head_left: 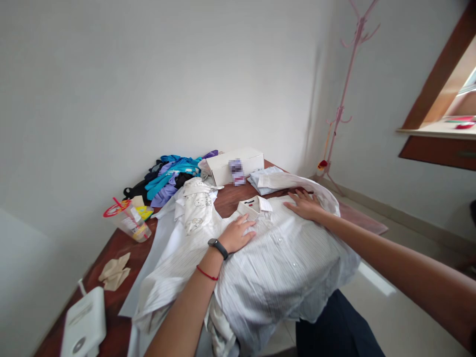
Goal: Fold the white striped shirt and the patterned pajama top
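Observation:
A white striped button-up shirt (267,258) lies spread over the table, its collar at the far side and its hem hanging off the near edge. My left hand (238,234) rests flat on it just below the collar, fingers apart. On the shirt's right shoulder area lies my right hand (305,204), with the fingers spread and the palm down. One sleeve stretches toward the lower left; the other curves round at the far right. Under the shirt on the left is a pale printed cloth (197,213).
Left on the wooden table (122,245) are a plastic cup (132,225) with a straw, a crumpled tissue (114,271) and a white device (84,322). Behind stand a clothes pile (169,178), a white box (219,168) and folded light-blue cloth (262,182). A pink coat rack (347,84) stands right.

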Action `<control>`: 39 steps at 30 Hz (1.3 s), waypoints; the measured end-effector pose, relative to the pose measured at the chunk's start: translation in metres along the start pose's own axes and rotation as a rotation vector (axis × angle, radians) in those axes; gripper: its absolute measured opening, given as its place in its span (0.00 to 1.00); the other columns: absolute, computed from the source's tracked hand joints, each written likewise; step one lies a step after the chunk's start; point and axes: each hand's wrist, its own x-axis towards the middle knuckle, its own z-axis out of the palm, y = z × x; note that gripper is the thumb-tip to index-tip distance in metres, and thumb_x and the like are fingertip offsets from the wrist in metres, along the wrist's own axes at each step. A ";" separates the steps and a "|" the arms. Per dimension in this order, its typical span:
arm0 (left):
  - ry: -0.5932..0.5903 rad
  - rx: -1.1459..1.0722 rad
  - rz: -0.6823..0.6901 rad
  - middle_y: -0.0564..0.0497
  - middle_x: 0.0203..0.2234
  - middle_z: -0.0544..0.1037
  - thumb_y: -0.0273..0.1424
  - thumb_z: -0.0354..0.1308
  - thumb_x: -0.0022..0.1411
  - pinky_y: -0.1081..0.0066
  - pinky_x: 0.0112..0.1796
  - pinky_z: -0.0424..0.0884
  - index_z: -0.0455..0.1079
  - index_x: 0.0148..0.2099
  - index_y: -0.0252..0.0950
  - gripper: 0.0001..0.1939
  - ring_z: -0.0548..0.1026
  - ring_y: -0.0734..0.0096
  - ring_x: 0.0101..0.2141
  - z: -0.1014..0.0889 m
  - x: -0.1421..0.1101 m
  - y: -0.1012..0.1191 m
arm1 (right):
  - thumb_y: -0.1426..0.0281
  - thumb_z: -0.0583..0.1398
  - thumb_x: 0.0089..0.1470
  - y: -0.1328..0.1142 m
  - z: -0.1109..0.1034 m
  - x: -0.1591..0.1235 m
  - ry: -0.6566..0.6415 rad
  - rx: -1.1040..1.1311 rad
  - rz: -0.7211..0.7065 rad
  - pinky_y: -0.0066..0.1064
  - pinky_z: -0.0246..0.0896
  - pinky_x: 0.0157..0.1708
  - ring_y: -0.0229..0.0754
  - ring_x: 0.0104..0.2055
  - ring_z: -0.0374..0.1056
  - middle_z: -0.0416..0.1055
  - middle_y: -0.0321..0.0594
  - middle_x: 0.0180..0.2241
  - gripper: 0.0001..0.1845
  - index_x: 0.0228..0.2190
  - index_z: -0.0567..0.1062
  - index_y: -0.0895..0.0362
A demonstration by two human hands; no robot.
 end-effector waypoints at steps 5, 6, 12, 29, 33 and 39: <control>-0.015 0.000 -0.001 0.41 0.70 0.57 0.42 0.54 0.71 0.59 0.67 0.55 0.69 0.65 0.36 0.26 0.60 0.55 0.67 -0.003 0.000 0.003 | 0.43 0.48 0.64 0.003 0.003 0.002 0.015 0.036 -0.012 0.65 0.30 0.67 0.67 0.73 0.36 0.45 0.56 0.72 0.42 0.69 0.58 0.56; -0.015 -0.005 0.000 0.41 0.70 0.57 0.42 0.54 0.71 0.59 0.67 0.55 0.69 0.65 0.37 0.25 0.60 0.55 0.67 -0.002 0.000 0.003 | 0.43 0.48 0.64 0.004 0.004 0.002 0.018 0.033 -0.014 0.65 0.31 0.67 0.67 0.73 0.36 0.45 0.56 0.72 0.42 0.69 0.58 0.56; 0.006 -0.024 -0.005 0.44 0.70 0.58 0.41 0.54 0.71 0.58 0.66 0.56 0.70 0.64 0.39 0.23 0.61 0.57 0.66 -0.003 -0.001 0.004 | 0.48 0.48 0.66 -0.001 -0.002 -0.005 0.023 0.017 -0.026 0.65 0.34 0.67 0.67 0.73 0.39 0.46 0.55 0.72 0.39 0.69 0.58 0.56; 0.055 -0.101 -0.026 0.43 0.67 0.64 0.40 0.54 0.72 0.60 0.65 0.59 0.75 0.58 0.39 0.18 0.65 0.60 0.64 -0.003 0.002 -0.001 | 0.68 0.59 0.60 -0.037 -0.098 0.083 0.231 0.008 -0.247 0.44 0.56 0.62 0.56 0.62 0.60 0.65 0.52 0.61 0.28 0.62 0.68 0.58; 0.117 -0.161 -0.016 0.42 0.61 0.72 0.37 0.54 0.71 0.62 0.64 0.61 0.76 0.55 0.36 0.17 0.69 0.61 0.61 -0.005 0.004 -0.001 | 0.70 0.59 0.58 -0.026 -0.080 0.092 0.219 0.036 -0.108 0.46 0.61 0.56 0.59 0.57 0.65 0.72 0.57 0.53 0.22 0.53 0.76 0.62; 0.171 -0.190 0.009 0.44 0.54 0.78 0.36 0.53 0.70 0.62 0.61 0.65 0.77 0.52 0.37 0.15 0.73 0.61 0.56 -0.006 0.005 0.000 | 0.64 0.58 0.60 -0.003 -0.093 0.099 0.316 0.165 0.029 0.37 0.65 0.46 0.51 0.44 0.73 0.78 0.51 0.38 0.14 0.37 0.81 0.60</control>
